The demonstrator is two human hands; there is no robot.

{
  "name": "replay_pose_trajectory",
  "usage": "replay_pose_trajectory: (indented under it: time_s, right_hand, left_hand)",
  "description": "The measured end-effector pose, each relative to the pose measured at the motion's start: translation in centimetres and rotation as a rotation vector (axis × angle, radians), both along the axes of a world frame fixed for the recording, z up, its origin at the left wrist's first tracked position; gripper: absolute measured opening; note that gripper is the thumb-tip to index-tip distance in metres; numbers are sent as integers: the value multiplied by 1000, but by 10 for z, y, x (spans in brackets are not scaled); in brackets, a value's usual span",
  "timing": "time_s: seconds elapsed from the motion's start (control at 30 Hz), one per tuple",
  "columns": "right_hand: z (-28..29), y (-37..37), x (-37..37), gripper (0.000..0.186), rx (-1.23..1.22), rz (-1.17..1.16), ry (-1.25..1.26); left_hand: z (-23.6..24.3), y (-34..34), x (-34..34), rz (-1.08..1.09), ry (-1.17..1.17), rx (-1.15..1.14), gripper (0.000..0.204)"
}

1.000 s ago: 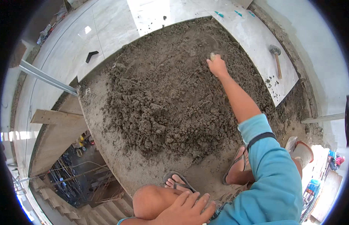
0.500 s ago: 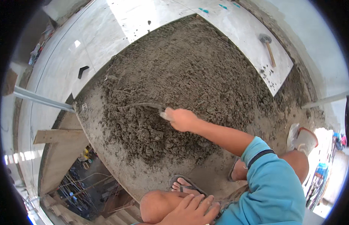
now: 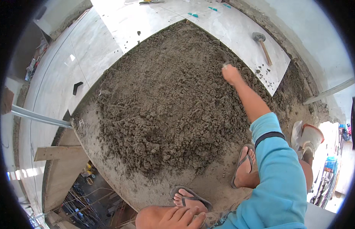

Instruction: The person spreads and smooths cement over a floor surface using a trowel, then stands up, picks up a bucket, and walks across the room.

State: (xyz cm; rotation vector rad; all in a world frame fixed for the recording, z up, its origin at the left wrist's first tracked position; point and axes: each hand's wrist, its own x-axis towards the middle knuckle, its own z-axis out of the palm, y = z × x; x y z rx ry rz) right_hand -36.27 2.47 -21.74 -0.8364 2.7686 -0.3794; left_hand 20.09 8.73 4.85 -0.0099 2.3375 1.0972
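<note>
Far left: grey metal bar [image 3: 40, 118] juts in over laid pale floor tiles [image 3: 55, 72]. Small black angled piece [image 3: 77, 87] lies on those tiles. Below them a wooden plank [image 3: 57, 152] sits at the slab edge, with an open drop beyond it showing clutter on a lower level.

Centre: big heap of damp grey sand-cement mortar [image 3: 166, 103] spread over the bare floor, lumpy at its near side, finer toward the far tiles. Its far corner meets the edges of the white tiles [image 3: 147, 19].

Bottom centre: left hand [image 3: 177, 217] rests open, fingers spread flat on the person's bare knee. Holds nothing. Just right of it, left foot in a flip-flop [image 3: 191, 198] on the bare floor at the near rim of the mortar.

Right of centre: right hand [image 3: 231, 73] stretched out at the far right side of the mortar, closed in a fist around the handle of a trowel [image 3: 224, 58]; the dark blade pokes out beyond the knuckles, touching the mortar surface near the tile edge. Arm in a light blue sleeve [image 3: 278, 171]. Right foot in a flip-flop [image 3: 244, 164] on the floor beside the heap.

Further right: rubber mallet [image 3: 261, 44] with wooden handle lies on the white tile, well apart from the hand. Far right: orange-rimmed bucket [image 3: 311, 135] near the person's right leg.
</note>
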Motion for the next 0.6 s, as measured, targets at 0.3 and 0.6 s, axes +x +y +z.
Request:
replay_pose_trajectory:
  time_s: [0.3,0.6]
  right_hand:
    - [23,13,48,40,51,579,-29]
    - [-1,-20,-112,44,62,508,62]
  left_hand:
    - [21,-21,-39,103,-161,61,60]
    - [34,-27,-94,143,-342,-138,53]
